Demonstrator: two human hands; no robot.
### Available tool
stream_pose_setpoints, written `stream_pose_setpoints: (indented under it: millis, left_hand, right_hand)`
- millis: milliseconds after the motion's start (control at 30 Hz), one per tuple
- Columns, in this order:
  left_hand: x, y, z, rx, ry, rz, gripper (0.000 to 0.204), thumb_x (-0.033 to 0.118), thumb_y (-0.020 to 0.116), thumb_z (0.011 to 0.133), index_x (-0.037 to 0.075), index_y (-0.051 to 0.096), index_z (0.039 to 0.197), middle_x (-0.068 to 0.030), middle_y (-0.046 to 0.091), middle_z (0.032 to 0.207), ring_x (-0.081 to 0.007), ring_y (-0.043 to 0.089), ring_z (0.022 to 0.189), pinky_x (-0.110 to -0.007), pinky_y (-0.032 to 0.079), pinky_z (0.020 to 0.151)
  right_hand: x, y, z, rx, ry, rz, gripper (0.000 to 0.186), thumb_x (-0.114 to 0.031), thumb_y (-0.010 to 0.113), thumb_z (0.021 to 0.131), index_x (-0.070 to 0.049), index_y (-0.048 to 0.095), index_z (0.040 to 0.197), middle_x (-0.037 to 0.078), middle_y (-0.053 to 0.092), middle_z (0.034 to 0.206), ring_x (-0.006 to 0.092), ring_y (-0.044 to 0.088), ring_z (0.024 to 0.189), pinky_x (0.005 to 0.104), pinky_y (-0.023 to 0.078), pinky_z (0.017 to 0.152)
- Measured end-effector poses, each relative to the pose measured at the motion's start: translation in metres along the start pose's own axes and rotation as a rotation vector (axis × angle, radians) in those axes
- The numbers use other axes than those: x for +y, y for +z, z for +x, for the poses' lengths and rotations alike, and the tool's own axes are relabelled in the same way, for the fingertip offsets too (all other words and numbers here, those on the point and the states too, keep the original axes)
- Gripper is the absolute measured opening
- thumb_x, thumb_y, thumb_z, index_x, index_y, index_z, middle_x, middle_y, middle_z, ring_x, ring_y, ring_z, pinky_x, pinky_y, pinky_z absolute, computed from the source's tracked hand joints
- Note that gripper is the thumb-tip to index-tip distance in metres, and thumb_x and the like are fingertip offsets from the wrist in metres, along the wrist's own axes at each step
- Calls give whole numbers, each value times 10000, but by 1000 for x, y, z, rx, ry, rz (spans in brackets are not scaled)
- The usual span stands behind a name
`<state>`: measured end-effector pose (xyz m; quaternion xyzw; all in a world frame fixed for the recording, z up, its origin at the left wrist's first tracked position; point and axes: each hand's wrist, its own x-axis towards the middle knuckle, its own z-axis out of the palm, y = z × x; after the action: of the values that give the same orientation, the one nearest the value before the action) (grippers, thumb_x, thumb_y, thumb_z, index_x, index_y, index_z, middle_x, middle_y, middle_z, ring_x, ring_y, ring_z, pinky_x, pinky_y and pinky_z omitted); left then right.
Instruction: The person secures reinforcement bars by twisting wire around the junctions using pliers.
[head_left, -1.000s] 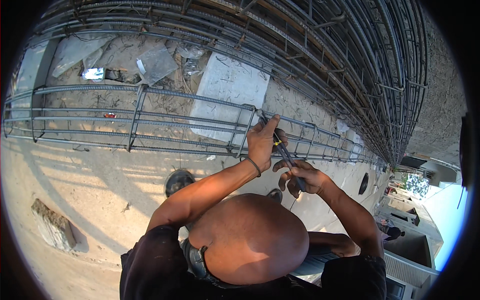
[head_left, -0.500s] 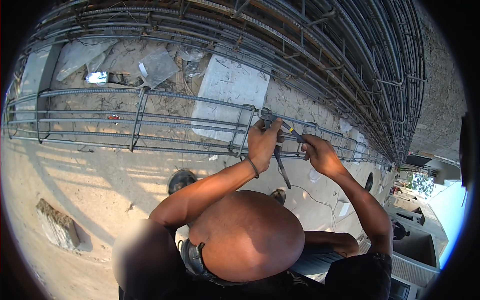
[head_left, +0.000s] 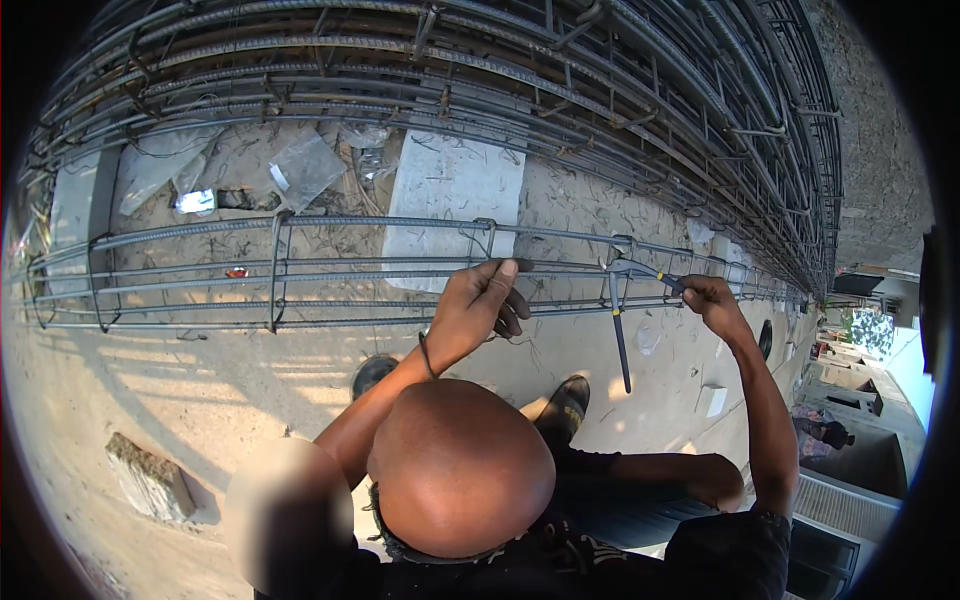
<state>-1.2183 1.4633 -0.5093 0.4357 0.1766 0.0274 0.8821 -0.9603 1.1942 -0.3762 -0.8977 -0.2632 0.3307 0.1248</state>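
Observation:
My right hand [head_left: 712, 304] grips one yellow-banded handle of a pair of pincers [head_left: 638, 269]. Its second handle hangs down loose, so the handles are wide apart. The pincers' jaws are at a stirrup [head_left: 614, 290] of the long rebar cage [head_left: 365, 222], in front of its bars. To the left, my left hand [head_left: 478, 305] is over the same cage, just right of another stirrup [head_left: 488, 240]. Thumb and forefinger are pressed together there; whatever is between them is too small to make out. The other fingers curl loosely.
Stacked rebar cages [head_left: 560, 85] run along the far side. A pale slab [head_left: 455, 180] lies beneath the cage, with plastic sheets [head_left: 308, 165] and wire scraps around it. A broken concrete block [head_left: 150, 478] sits at lower left. Another person [head_left: 825, 432] is far right.
My right hand has moved right with the pincers, away from the stirrup near my left hand, and the handles are spread wider. My left hand has shifted left and down, off the pincers.

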Motion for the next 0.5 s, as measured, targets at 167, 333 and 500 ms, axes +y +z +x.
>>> stream_pose_setpoints:
  millis: [167,333,500]
  left_hand:
    - [21,-52,-15,140,31,367,387,266,457,989,-69,647,1024,-37,582,644,-109,544,559,-239,458,487]
    - [23,-20,-21,-137,-104,219,393,263,462,986,-79,656,981,-33,557,625,-103,514,539,-238,431,459]
    - [2,-1,-12,-140,-160,59,379,267,474,983,-63,660,969,-46,571,626,-100,517,505,-227,413,435]
  right_hand:
    - [67,22,-24,-219,45,-201,121,-73,575,876,-29,668,939,38,565,780,161,499,721,308,410,668]
    - [-24,75,-20,-92,-232,95,282,-221,589,893,-22,626,1089,156,615,1108,316,547,1085,385,427,929]
    - [-124,146,-28,-217,-337,395,337,-281,534,947,-18,540,1158,98,609,863,206,588,763,348,485,690]
